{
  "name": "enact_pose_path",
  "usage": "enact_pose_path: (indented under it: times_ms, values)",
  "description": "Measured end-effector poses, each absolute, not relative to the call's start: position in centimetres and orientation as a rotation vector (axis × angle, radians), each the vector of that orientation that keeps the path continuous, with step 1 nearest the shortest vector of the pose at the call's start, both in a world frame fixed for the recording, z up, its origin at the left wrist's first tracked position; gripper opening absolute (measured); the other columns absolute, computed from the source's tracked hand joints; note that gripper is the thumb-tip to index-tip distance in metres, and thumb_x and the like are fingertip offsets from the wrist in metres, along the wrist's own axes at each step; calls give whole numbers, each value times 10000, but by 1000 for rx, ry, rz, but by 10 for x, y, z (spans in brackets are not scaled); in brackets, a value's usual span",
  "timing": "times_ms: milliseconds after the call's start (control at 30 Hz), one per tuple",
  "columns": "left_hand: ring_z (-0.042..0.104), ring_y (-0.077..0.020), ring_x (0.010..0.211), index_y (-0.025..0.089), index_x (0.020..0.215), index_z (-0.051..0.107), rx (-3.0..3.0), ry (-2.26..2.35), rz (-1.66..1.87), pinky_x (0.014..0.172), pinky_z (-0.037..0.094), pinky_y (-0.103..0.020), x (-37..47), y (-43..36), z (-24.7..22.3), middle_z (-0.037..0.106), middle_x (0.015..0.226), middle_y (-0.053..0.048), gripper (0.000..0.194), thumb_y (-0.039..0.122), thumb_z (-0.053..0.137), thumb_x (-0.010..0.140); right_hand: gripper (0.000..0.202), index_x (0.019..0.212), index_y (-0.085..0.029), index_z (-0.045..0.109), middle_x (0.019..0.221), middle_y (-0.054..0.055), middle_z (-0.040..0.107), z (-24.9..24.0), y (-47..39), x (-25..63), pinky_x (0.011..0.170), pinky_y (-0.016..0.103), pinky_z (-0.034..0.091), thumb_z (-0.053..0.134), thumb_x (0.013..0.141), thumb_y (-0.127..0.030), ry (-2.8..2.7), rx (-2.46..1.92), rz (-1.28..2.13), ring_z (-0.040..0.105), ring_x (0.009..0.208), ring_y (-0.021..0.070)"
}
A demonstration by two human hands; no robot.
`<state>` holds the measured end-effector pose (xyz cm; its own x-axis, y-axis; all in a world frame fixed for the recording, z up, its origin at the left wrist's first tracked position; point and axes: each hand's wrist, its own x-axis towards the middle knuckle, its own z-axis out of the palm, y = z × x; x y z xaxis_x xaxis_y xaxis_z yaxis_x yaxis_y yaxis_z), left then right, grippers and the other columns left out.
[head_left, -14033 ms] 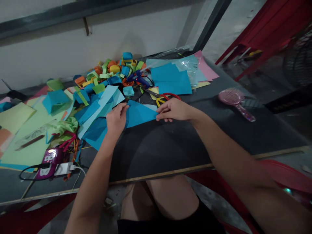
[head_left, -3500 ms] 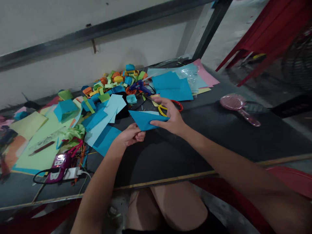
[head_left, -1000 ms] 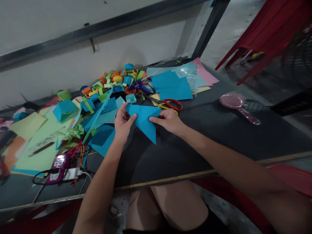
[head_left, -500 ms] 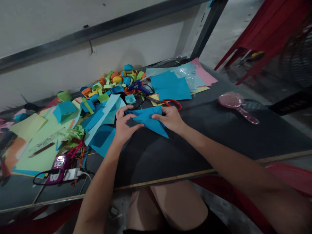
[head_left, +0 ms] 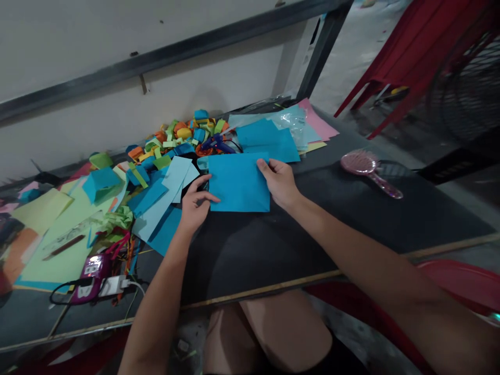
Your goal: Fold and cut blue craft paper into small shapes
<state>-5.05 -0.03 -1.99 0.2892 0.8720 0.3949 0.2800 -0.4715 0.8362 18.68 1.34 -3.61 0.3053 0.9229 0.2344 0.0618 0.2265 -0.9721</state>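
Observation:
A blue sheet of paper (head_left: 239, 182) lies spread out between my hands, its surface flat and facing me. My right hand (head_left: 282, 183) pinches the upper right edge, thumb on top and fingers behind. At the left edge, my left hand (head_left: 195, 205) has its fingers stretched apart, with one fingertip resting on the paper. Just beyond the sheet are a blue glue gun (head_left: 219, 144) and another blue sheet (head_left: 265, 138). Pale blue strips (head_left: 177, 179) lie beside my left hand.
Colourful folded paper pieces (head_left: 172, 138) are heaped against the wall. A pink hairbrush (head_left: 363, 164) lies at the right. On the left are yellow-green sheets (head_left: 58, 224), a brown pen (head_left: 64, 247) and a purple device with cables (head_left: 91, 276). A fan (head_left: 472, 88) stands beyond the table.
The blue paper, earlier folded to points, is now opened out into a flat rectangle. My left fingers have loosened and moved slightly left. The red-handled scissors are no longer visible.

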Motion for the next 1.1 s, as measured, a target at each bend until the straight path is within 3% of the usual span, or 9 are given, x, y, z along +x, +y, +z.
enact_pose_path:
  times_ms: [133,233,300,400,500,633,733,900,1100]
  values:
    - [605,-287,1098,206,555,569,1364,1091,1238,807,542,-393,-47,0,-25,676,1017,-100,349,453,612,799,566,580,-225,377,549,-49,293,-38,10,181,455,266,233,669,698,-695,-1177,-1141,936,288,505,103]
    - [650,-222,790,207,527,448,1275,1226,1088,672,534,-346,-49,2,-25,615,680,-52,439,475,757,688,498,648,-212,531,589,-20,451,-36,5,175,482,265,350,699,677,-679,-1193,-1087,1066,427,550,128]
    - [656,-215,771,218,720,560,1232,1279,1009,651,542,-347,-52,4,-24,659,778,-41,371,400,853,583,482,743,-207,619,670,10,567,-33,2,173,543,281,442,714,664,-672,-1176,-1049,1125,520,622,155]
    - [670,-257,942,270,1076,599,1112,1211,982,745,573,-391,-53,6,-24,690,1099,-74,598,377,876,556,482,866,-208,670,804,43,668,-31,-1,171,665,328,536,724,675,-646,-1241,-1001,1232,617,737,196]
    - [670,-274,984,219,1021,662,1103,1137,977,841,557,-423,-52,5,-25,712,1086,-86,493,474,813,627,473,930,-194,677,861,74,698,-31,-5,171,720,383,571,671,748,-630,-1425,-1007,1282,662,800,235]
    - [674,-270,965,187,957,694,1168,1146,1013,863,539,-422,-54,5,-26,729,1045,-83,468,509,795,632,500,1272,-173,537,1140,152,665,-35,-8,170,822,471,571,522,907,-515,-1648,-1182,778,640,1049,318]
    - [678,-260,885,178,918,695,1206,1239,1057,787,549,-400,-58,8,-30,731,987,-88,429,502,779,650,588,1499,-229,240,1502,131,396,-34,-8,172,1090,540,397,451,950,-247,-1896,-1063,201,337,1407,312]
    - [625,-194,689,179,755,643,1503,1469,1063,652,493,-327,-64,16,-36,689,767,-46,275,451,686,739,765,1490,-289,319,1550,0,343,-31,-11,174,1182,467,281,325,820,80,-2455,-743,-22,251,1451,200]
    - [515,-149,586,188,655,558,1785,1598,959,564,379,-276,-66,18,-39,567,609,3,260,398,608,800,464,1158,-196,680,1365,39,583,-42,-8,172,1165,476,299,452,823,31,-2691,-543,-5,423,1366,232]
